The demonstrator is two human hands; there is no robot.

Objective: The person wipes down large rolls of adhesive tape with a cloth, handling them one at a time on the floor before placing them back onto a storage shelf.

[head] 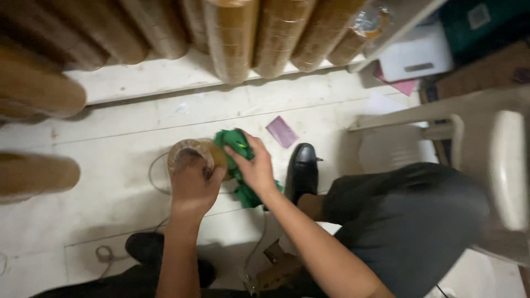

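Observation:
A brown roll of tape [193,152] lies on its side above the pale floor, its open end toward me. My left hand [193,185] grips that roll at its near end, fingers curled around the rim. My right hand [255,168] presses a crumpled green cloth [237,144] against the roll's right side; more of the cloth hangs down below the hand. Both forearms reach up from the bottom of the view.
Long stacks of brown tape rolls [232,38] lean along the top and left. A white plastic chair [486,143] stands at the right, my grey-trousered knee beside it. Black shoes [302,171] rest on the floor. A purple slip [282,131], a thin cord [154,179] and a small tape ring [104,254] lie about.

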